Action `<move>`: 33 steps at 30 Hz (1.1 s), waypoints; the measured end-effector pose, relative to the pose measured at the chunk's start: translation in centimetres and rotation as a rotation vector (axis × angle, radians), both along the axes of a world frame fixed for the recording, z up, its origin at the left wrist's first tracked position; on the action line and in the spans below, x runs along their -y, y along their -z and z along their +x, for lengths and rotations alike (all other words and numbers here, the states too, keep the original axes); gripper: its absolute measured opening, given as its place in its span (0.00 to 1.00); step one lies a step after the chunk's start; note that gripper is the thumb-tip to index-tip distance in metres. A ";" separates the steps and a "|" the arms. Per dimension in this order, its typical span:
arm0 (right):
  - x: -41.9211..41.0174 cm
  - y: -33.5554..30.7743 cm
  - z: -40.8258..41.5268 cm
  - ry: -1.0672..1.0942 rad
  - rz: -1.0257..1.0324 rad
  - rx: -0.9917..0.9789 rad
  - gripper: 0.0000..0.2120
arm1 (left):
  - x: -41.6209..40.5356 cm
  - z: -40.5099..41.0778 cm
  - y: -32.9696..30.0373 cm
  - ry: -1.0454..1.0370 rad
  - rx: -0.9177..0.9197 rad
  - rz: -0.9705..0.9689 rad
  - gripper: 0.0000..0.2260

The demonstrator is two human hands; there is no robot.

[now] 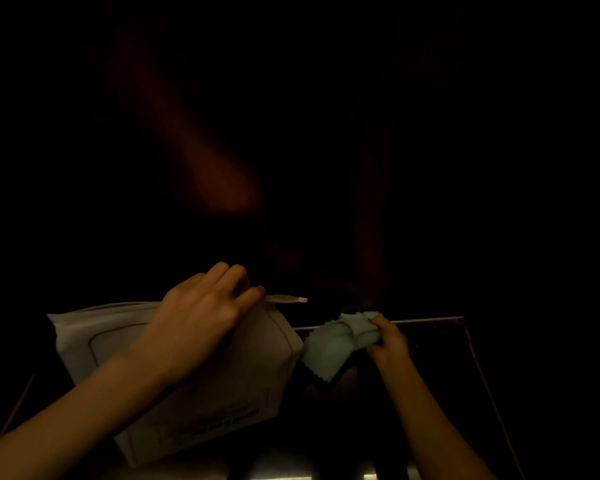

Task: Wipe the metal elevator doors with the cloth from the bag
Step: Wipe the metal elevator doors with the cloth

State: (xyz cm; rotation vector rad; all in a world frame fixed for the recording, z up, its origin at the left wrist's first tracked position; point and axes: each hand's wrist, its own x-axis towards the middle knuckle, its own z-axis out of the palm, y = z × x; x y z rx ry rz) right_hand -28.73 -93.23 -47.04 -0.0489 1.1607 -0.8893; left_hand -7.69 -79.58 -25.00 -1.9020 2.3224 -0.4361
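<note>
The left hand (201, 306) pinches the top edge of the flat white fabric bag (187, 362), seemingly to steady it, while just right of it the right hand (388, 341) grips the crumpled pale-green zigzag-edged cloth (333, 344), apparently ready for wiping.

Lighting was very poor; most of the surroundings lay in near darkness. A dark surface with a thin pale edge (430, 319) was noted. Faint reddish patches (222, 181) above were possibly reflections.
</note>
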 end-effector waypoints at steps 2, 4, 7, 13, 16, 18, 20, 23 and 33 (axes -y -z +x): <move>0.2 -0.5 -0.5 0.105 0.009 -0.033 0.12 | -0.8 1.1 0.3 -0.009 -0.006 0.016 0.25; 0.6 -0.7 -1.7 0.264 0.040 -0.122 0.06 | -1.3 2.1 0.6 -0.019 -0.009 0.033 0.25; 0.5 -0.5 -1.5 0.265 0.038 -0.177 0.07 | -1.9 3.6 1.0 -0.077 -0.042 0.079 0.23; -3.0 -0.3 5.3 -0.033 0.055 0.038 0.10 | -3.2 6.7 2.4 -0.235 -0.145 0.129 0.15; -2.8 -0.7 5.5 0.006 0.065 -0.063 0.11 | -4.7 9.1 3.0 -0.297 -0.169 0.152 0.13; -2.0 -0.7 4.2 0.074 0.045 -0.147 0.15 | -5.7 10.3 3.6 -0.348 -0.189 0.169 0.13; -1.8 -0.7 3.9 0.118 0.038 -0.129 0.16 | -6.5 11.4 4.2 -0.401 -0.206 0.175 0.14; -3.5 -1.4 7.2 -0.031 0.046 -0.069 0.08 | -7.2 12.5 5.2 -0.448 -0.256 0.198 0.15; -6.6 -1.5 16.1 -0.272 0.040 -0.088 0.10 | -9.1 14.8 5.7 -0.491 -0.247 0.196 0.14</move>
